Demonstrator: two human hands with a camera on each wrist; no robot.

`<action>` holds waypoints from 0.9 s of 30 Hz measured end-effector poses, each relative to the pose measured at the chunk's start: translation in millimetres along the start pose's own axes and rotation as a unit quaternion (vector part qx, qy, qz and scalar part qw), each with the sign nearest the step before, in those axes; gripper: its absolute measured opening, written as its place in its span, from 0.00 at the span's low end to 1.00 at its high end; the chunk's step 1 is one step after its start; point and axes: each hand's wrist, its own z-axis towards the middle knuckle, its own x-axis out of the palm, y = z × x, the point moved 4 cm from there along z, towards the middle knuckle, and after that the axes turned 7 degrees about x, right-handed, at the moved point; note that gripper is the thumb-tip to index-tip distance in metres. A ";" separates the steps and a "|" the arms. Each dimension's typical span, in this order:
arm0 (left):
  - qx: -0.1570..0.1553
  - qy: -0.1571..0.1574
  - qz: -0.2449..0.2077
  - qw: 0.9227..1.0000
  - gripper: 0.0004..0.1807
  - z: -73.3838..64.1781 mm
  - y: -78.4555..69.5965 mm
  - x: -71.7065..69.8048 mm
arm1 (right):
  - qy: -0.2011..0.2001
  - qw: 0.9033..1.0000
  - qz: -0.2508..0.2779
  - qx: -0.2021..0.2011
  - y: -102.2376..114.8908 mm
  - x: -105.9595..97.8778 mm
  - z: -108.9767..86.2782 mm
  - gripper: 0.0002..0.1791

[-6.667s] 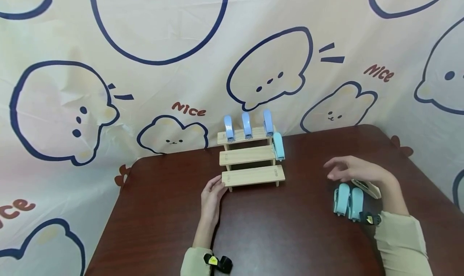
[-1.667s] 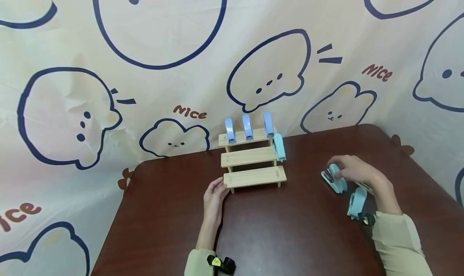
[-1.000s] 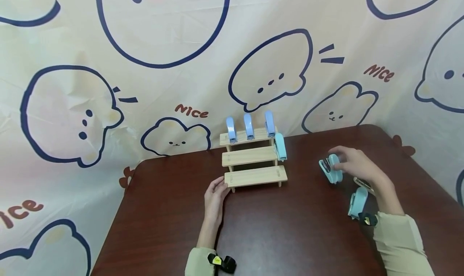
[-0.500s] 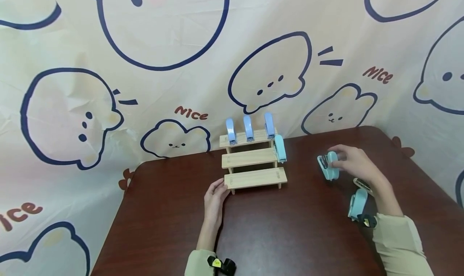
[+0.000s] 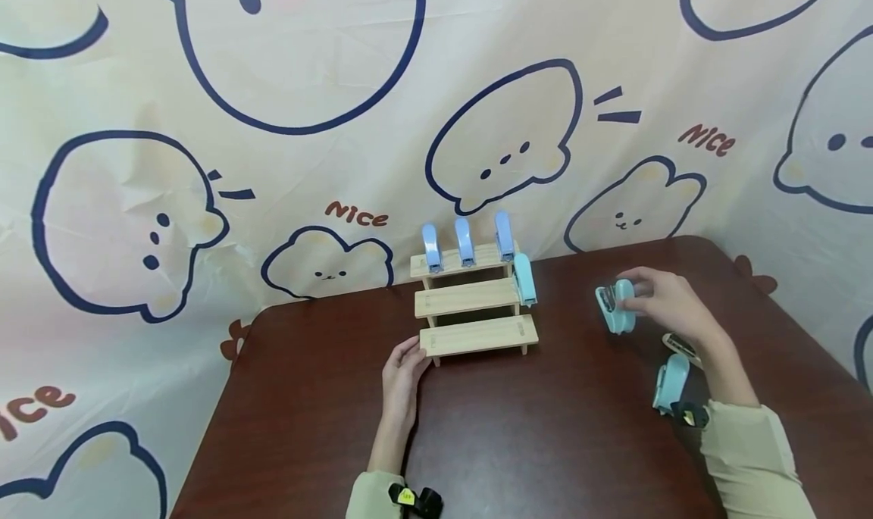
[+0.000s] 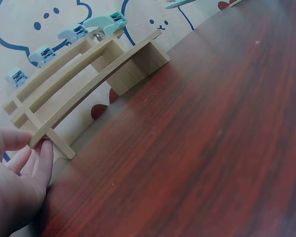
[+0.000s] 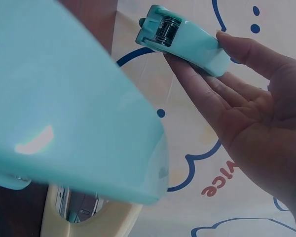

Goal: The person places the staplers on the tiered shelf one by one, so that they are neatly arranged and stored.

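My right hand (image 5: 664, 301) pinches a teal stapler (image 5: 621, 307) between thumb and fingers, over the right part of the table. The right wrist view shows that stapler (image 7: 187, 42) held aloft, with a dark spring in its side opening. My left hand (image 5: 401, 375) grips the front left corner of a three-step wooden rack (image 5: 477, 335), thumb on top and fingers (image 6: 45, 163) beneath. On the top step stand three blue staplers (image 5: 465, 241). Another teal stapler (image 5: 524, 279) leans at the right end of the middle step.
A second loose teal stapler (image 5: 671, 382) stands on the table (image 5: 546, 428) beside my right wrist, looming large in the right wrist view. A cream stapler (image 5: 681, 348) lies partly under my forearm. Behind the rack hangs a cartoon-printed cloth (image 5: 382, 148).
My right hand has taken one of the two paired teal staplers and moved it away from its mate, to the left and farther back. My left hand stays at the rack's corner.
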 end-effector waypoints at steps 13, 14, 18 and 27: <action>-0.002 -0.008 -0.006 1.000 0.19 -0.5 0.0 -1.0 | -0.013 1.000 0.002 0.006 4.8 -3.2 -2.1 0.29; -0.001 -0.007 -0.007 1.000 0.19 -0.5 -0.3 -0.7 | -0.014 1.000 0.002 0.007 4.8 -3.5 -2.2 0.29; 0.000 -0.005 -0.007 1.000 0.19 -0.1 -1.0 0.5 | -0.016 1.000 0.006 0.015 3.4 -4.3 -3.1 0.28; 0.000 -0.005 -0.006 1.000 0.19 0.0 -1.0 1.1 | -0.019 1.000 0.010 0.015 1.4 -3.7 -3.9 0.28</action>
